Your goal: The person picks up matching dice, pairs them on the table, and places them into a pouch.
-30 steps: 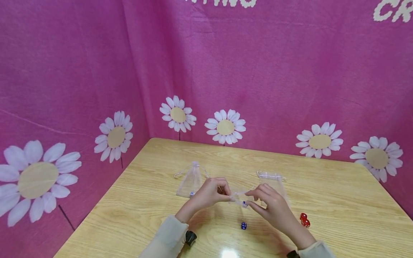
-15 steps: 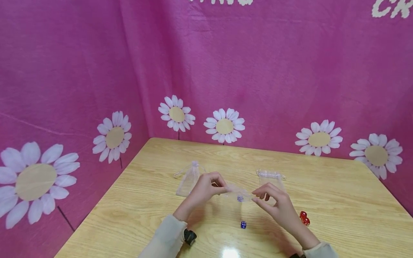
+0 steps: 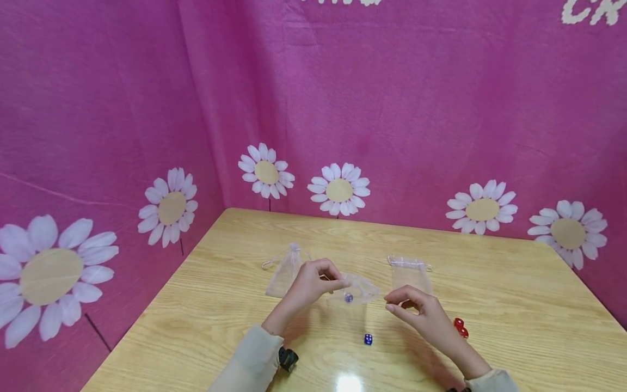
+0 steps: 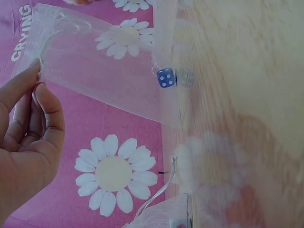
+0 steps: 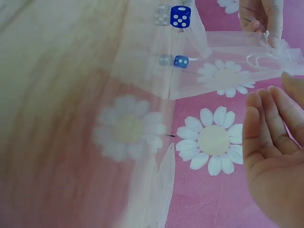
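Note:
My left hand (image 3: 313, 283) pinches the top of a sheer white drawstring pouch (image 4: 109, 61) between thumb and fingertips, holding it above the wooden table. Through the mesh a blue die (image 3: 349, 298) with white pips shows in the head view. A second blue die (image 3: 368, 339) lies on the table, nearer to me. To the right of the pouch, my right hand (image 3: 421, 313) hovers with fingers loosely bent and nothing between them. From the right wrist, its thumb appears close to the pouch's edge, while my left hand (image 5: 261, 19) shows at the top.
A drawstring pouch (image 3: 284, 275) lies at the back left, partly behind my left hand. Another flat pouch (image 3: 409, 275) lies behind my right hand. Two red dice (image 3: 460, 326) sit to its right. A pink flowered curtain (image 3: 416, 109) stands behind the table.
My right fingertips were at the pouch by a die and have drawn apart from it to the right. That die has shifted left within the pouch, which my left hand still holds.

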Tool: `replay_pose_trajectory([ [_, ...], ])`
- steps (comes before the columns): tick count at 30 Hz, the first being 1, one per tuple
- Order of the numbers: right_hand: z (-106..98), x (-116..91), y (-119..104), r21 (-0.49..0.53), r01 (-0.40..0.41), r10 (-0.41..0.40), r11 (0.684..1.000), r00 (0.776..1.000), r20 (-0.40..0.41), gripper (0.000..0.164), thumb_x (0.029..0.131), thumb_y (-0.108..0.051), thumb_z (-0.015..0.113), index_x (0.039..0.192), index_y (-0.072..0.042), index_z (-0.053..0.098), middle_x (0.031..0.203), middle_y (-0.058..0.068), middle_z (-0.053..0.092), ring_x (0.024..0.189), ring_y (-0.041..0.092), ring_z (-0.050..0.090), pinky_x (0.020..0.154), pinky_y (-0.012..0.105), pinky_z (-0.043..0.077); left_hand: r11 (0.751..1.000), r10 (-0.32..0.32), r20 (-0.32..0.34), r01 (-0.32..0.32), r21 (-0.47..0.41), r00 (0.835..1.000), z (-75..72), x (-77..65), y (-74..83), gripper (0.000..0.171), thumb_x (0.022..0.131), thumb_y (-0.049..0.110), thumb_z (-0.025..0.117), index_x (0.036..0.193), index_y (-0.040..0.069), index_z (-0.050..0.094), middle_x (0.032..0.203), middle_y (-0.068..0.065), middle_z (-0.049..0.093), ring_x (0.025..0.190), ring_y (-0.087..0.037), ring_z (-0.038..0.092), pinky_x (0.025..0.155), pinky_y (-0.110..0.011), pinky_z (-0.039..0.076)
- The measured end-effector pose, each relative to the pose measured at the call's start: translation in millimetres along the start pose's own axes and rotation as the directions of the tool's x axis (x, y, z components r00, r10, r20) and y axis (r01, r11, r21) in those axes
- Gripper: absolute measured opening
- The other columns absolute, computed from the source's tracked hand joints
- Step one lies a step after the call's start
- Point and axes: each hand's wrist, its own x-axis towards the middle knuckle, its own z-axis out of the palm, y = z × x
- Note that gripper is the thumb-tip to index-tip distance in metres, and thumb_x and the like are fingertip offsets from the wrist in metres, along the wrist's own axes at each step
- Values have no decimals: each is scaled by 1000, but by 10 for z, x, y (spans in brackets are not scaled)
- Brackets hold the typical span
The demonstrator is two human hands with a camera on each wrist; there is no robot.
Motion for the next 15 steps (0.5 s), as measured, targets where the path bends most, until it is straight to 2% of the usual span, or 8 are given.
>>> replay_pose_trajectory([
  [8,-49,-54,46,-45,-9,10,999,1000,26,8,87,-7,71,96,-7,71,89,6,71,80,-5,59,69,20,53,1000,-2,7,2,-4,1000,14,-2,17,17,84,20,78,81,6,70,86,-10,68,68,-6,59,61,-19,49],
  [12,-13,-43,60,-71,65,-60,995,996,73,7,86,-6,72,93,-7,71,87,6,70,77,-5,58,67,21,52,1000,-3,10,3,-2,1000,15,-10,34,18,84,21,77,81,5,70,87,-11,68,68,-8,58,61,-19,49],
  [15,47,-19,47,-100,153,-140,983,982,130,8,85,-6,73,91,-9,71,86,3,70,77,-5,58,65,21,52,1000,-17,14,17,3,1000,11,-6,43,17,84,21,77,82,6,70,87,-10,68,68,-7,58,61,-19,48],
])
